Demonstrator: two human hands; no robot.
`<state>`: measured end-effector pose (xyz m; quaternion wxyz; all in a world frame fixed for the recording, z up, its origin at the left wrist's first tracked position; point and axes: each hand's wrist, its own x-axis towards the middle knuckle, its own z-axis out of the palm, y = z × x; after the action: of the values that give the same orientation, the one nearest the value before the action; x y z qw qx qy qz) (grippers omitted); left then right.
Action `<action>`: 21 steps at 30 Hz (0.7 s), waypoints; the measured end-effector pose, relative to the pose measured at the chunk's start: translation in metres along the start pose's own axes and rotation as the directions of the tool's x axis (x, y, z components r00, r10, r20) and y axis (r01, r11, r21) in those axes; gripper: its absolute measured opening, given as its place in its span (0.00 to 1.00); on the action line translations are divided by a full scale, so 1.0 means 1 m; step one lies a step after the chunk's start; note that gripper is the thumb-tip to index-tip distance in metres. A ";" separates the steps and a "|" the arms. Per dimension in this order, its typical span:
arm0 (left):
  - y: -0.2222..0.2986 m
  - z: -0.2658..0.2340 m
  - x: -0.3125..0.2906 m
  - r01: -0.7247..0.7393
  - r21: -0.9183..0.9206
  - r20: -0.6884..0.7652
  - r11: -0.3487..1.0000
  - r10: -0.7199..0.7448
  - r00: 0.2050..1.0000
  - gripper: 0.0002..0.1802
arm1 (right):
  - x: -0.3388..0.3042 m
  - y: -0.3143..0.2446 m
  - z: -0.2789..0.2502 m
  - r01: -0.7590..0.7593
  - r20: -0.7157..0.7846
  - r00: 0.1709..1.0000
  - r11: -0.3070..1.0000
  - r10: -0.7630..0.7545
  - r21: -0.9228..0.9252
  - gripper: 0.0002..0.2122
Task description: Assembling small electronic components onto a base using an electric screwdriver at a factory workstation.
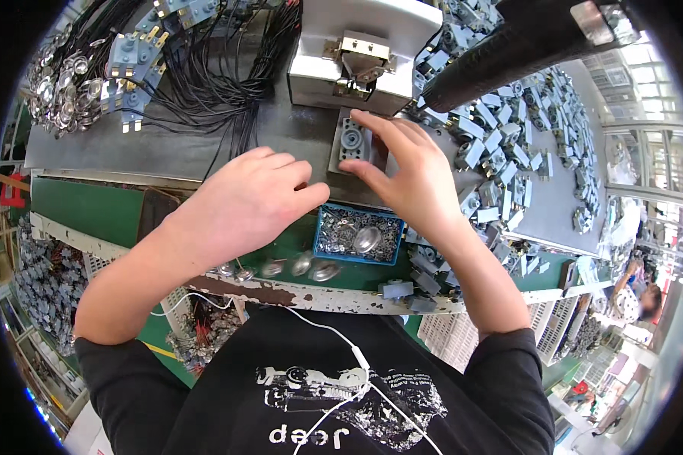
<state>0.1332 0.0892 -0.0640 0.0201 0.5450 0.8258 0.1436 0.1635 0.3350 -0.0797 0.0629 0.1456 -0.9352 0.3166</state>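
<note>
My right hand [413,171] spans a small grey plastic housing [351,138] with a round raised centre. Its thumb and index fingertips sit at the near and far ends of that part. The housing rests on a metal block [340,155] in front of a press-like machine [318,72]. To the left, my left hand [258,193] hovers over the bench edge, fingers curled and thumb and index close together; whatever they may hold is hidden. Just below and right of it stands a blue tray [359,258] of small metal pieces, with a shiny round metal cap [367,240] on top.
Many blue-grey switch-like parts [500,136] are heaped on the right. Black wires [227,98] and round metal caps [68,87] lie at the far left. A thick black tube [493,64] reaches in from the upper right. Several metal caps [302,264] lie near the front edge.
</note>
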 end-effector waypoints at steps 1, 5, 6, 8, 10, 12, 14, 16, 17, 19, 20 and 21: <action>0.001 -0.002 0.002 0.029 0.002 0.013 1.000 -0.029 0.999 0.06 | -0.001 0.004 0.002 0.084 -0.041 0.995 0.989 -0.090 -0.118 0.28; -0.004 -0.003 0.009 0.003 -0.053 -0.002 0.999 -0.003 1.000 0.07 | -0.008 0.005 0.002 0.050 -0.092 0.993 0.972 -0.072 -0.229 0.27; -0.004 -0.003 0.009 0.006 -0.057 -0.001 0.998 -0.006 1.000 0.07 | -0.007 0.006 0.005 0.067 -0.104 0.990 0.971 -0.093 -0.230 0.27; -0.005 -0.003 0.009 0.000 -0.063 0.001 0.998 0.001 1.000 0.07 | -0.009 0.014 0.011 0.103 -0.123 0.984 0.973 -0.130 -0.206 0.26; -0.005 -0.004 0.008 0.011 -0.089 0.016 0.996 -0.010 1.000 0.07 | -0.014 0.020 0.014 0.081 -0.142 0.984 0.979 -0.108 -0.186 0.27; -0.006 -0.002 0.008 0.004 -0.094 0.021 0.996 -0.002 1.000 0.07 | -0.014 0.020 0.013 0.062 -0.159 0.983 0.984 -0.088 -0.165 0.27; -0.006 -0.002 0.006 0.001 -0.097 0.030 0.995 0.002 1.000 0.08 | -0.007 0.011 0.009 0.066 -0.144 0.984 0.963 -0.107 -0.262 0.27; -0.006 -0.005 0.002 0.019 -0.130 0.029 0.991 -0.015 0.999 0.09 | -0.016 -0.003 -0.008 0.068 -0.131 0.987 0.980 -0.094 -0.187 0.27; -0.006 -0.005 0.001 0.028 -0.119 0.027 0.992 -0.025 0.999 0.09 | -0.021 -0.011 -0.018 0.075 -0.111 0.990 0.991 -0.087 -0.109 0.27; -0.003 -0.002 0.002 0.031 -0.175 -0.025 0.984 -0.036 0.999 0.10 | -0.037 -0.039 -0.045 0.022 0.106 0.993 0.967 -0.050 0.252 0.28; -0.003 -0.001 0.004 0.009 -0.162 -0.057 0.987 -0.018 0.998 0.10 | -0.042 -0.048 -0.044 0.108 0.142 0.981 0.976 -0.136 0.187 0.29; -0.001 -0.001 0.005 0.010 -0.156 -0.055 0.988 -0.019 0.998 0.10 | -0.047 -0.049 -0.044 0.225 0.205 0.950 0.972 -0.235 0.071 0.25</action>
<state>0.1304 0.0934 -0.0628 0.0404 0.5317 0.8161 0.2229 0.2241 0.3356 -0.0265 -0.0042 0.2878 -0.9056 0.3116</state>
